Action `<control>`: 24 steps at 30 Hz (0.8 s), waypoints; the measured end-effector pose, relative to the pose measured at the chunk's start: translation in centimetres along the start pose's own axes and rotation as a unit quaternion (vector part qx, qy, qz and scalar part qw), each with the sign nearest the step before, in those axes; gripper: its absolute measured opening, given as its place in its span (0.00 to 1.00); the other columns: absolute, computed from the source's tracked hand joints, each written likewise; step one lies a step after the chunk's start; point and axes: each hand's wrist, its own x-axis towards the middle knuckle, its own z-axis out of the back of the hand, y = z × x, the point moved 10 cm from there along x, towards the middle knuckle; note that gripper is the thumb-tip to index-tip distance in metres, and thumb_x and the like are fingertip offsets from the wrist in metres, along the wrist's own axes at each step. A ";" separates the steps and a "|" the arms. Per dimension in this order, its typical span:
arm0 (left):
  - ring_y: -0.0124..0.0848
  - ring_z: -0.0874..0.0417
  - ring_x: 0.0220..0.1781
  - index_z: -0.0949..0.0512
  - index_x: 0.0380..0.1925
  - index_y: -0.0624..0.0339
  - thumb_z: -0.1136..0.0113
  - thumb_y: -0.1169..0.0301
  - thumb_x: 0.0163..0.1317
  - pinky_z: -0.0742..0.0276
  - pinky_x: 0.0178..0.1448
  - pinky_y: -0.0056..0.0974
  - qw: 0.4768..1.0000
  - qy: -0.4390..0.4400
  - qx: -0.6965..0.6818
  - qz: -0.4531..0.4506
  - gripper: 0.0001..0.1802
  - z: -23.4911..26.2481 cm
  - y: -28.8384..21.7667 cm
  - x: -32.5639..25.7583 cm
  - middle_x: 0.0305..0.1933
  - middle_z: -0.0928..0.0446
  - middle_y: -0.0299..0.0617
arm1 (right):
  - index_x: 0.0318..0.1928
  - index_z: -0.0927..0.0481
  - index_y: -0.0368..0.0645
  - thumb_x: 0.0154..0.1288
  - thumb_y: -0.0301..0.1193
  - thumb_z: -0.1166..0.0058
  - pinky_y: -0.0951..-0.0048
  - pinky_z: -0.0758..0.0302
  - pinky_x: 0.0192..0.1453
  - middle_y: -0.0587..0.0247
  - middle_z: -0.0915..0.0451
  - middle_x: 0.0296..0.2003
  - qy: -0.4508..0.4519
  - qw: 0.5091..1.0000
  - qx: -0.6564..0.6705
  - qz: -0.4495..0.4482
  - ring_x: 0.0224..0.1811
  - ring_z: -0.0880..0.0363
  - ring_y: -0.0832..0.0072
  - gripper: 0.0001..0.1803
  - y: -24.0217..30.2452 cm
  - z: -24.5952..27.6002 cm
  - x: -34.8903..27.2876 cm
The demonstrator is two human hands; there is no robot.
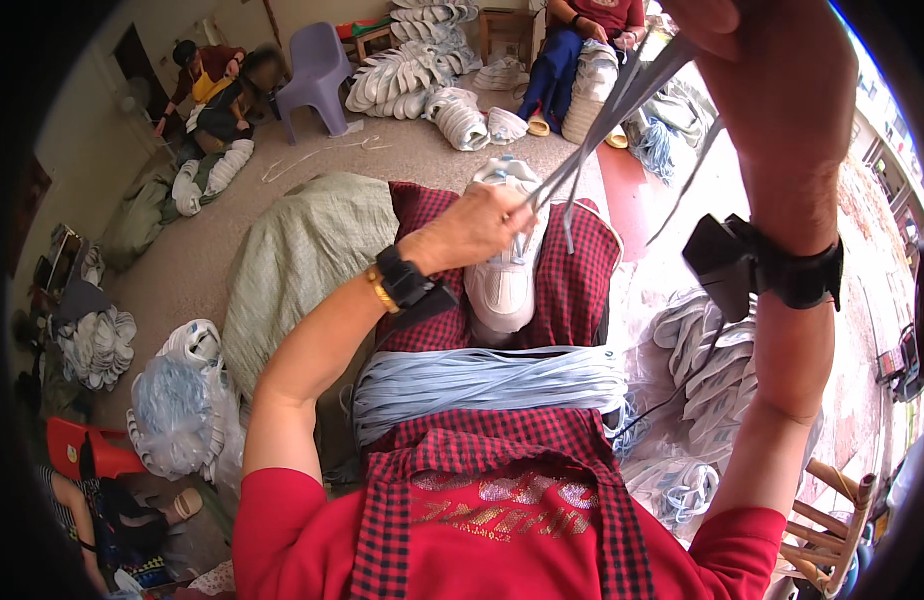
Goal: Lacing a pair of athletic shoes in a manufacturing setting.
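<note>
L hand [472, 228] pinches the pale blue lace [592, 125] right at the white shoe [502, 275] on the lap. R hand [772, 60] is up high at far right, closed on the lace's other end, pulling it tight. Lace looks soft, light, bendy & a bit slippy; best to grab near the tips. Shoe looks light, firm.

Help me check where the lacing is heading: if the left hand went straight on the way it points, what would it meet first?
Probably the light blue laces it already pinches, stretched up toward the right hand; the white shoe lies just below. Depth is unclear.
</note>
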 end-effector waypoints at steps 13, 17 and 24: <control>0.37 0.13 0.42 0.22 0.45 0.70 0.61 0.66 0.74 0.14 0.48 0.39 0.698 -0.330 -0.555 0.310 0.20 9.3 22.4 -17.3 0.44 0.16 0.52 | 0.50 0.20 0.36 0.81 0.42 0.63 0.78 0.29 0.40 0.63 0.18 0.36 -0.187 0.960 -0.088 -0.191 0.38 0.22 0.76 0.23 -8.0 28.7 -12.5; 0.44 0.15 0.53 0.24 0.49 0.74 0.59 0.66 0.70 0.16 0.56 0.44 0.692 -0.376 -0.515 0.339 0.21 14.4 28.7 -22.2 0.51 0.19 0.58 | 0.50 0.19 0.36 0.79 0.50 0.60 0.77 0.27 0.37 0.63 0.16 0.35 -0.297 0.869 -0.205 -0.339 0.34 0.20 0.77 0.28 -10.0 38.8 -23.9; 0.46 0.16 0.54 0.23 0.54 0.70 0.43 0.62 0.64 0.20 0.58 0.43 0.722 -0.293 -0.023 0.626 0.24 19.8 27.3 -27.9 0.54 0.20 0.59 | 0.33 0.17 0.31 0.67 0.36 0.41 0.73 0.20 0.32 0.54 0.15 0.27 0.037 0.668 -0.513 -0.538 0.24 0.16 0.71 0.17 -18.1 28.4 -30.8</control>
